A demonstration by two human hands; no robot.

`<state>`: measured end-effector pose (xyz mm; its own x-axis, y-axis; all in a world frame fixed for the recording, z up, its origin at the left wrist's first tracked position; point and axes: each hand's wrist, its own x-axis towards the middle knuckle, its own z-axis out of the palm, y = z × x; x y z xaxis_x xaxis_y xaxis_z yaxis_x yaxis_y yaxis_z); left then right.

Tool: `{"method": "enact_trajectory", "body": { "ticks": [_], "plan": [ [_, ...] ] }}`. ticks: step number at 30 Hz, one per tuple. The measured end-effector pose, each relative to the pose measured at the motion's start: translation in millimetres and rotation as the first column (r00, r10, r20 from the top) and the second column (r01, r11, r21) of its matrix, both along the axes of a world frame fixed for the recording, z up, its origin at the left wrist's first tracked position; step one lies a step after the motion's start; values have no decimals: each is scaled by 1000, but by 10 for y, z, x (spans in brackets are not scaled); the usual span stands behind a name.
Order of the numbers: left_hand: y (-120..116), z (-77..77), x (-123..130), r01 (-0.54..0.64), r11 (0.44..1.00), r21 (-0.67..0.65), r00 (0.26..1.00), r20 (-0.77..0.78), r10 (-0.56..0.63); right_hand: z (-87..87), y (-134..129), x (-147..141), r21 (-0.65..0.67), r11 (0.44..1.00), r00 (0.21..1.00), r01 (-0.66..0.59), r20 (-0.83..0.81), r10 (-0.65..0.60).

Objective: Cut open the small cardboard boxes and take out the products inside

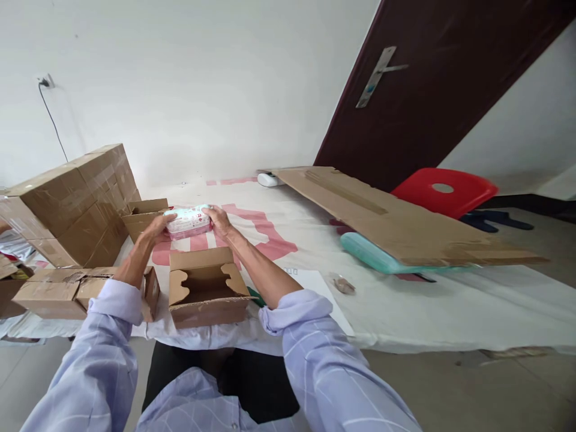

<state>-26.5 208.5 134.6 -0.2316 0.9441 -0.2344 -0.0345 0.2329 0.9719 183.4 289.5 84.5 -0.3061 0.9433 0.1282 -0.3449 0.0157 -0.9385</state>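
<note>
Both of my hands hold a soft plastic pack of wipes, white with pink and pale teal printing, above the cloth-covered table. My left hand grips its left end, and my right hand is closed around the right end. Nearer to me stands an open cardboard box with its flaps up; the part of its inside that shows is dark and holds nothing I can see. Just behind my left hand is a second open carton, partly hidden by that hand.
Stacked taped cartons form a wall on the left, with closed boxes in front. Another person's hand shows at the left edge. Right, a large cardboard sheet lies over a teal package, near a red stool.
</note>
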Motion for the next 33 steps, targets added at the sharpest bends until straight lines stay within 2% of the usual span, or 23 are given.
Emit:
{"method": "enact_trajectory", "body": {
  "ticks": [2,4,6,7,9,11,13,15,17,19,21,23,28,31,33],
  "plan": [
    [-62,328,-121,105,994,38,994,-39,-103,247,-17,66,113,993,999,-22,-27,25],
    [-111,600,-224,215,975,51,973,-96,-210,464,-62,126,293,954,998,-62,-13,69],
    [-145,745,-293,317,948,33,939,-149,-309,591,-150,188,451,884,992,-123,68,103],
    [-159,759,-321,353,935,21,922,-179,-344,609,-209,231,493,856,986,-158,126,110],
    [-180,682,-397,373,928,19,898,-258,-356,543,-344,364,495,840,962,-222,250,108],
    [-193,506,-532,345,937,56,868,-400,-296,365,-478,579,439,853,919,-281,380,107],
    [-191,290,-734,311,946,91,793,-573,-206,121,-593,854,315,886,850,-341,506,147],
    [-166,81,-965,288,953,90,705,-694,-148,-134,-691,1118,151,905,769,-397,593,238],
    [-115,-97,-1173,270,961,61,653,-745,-136,-365,-779,1292,39,896,712,-442,623,324],
    [-40,-245,-1323,255,966,35,619,-774,-135,-551,-856,1339,-24,877,687,-480,611,393],
    [46,-373,-1414,243,970,17,579,-805,-131,-684,-903,1282,-44,877,695,-479,592,409],
    [125,-495,-1461,234,972,5,543,-830,-127,-757,-893,1176,-23,904,730,-428,582,360],
    [240,-769,-1480,207,978,-12,476,-873,-112,-748,-561,849,53,962,825,-268,528,201],
    [295,-805,-1472,170,985,-9,460,-884,-87,-719,-270,542,61,974,845,-218,511,157],
    [329,-708,-1485,153,988,4,463,-884,-68,-711,-99,311,51,982,864,-184,485,137]
  ]
}}
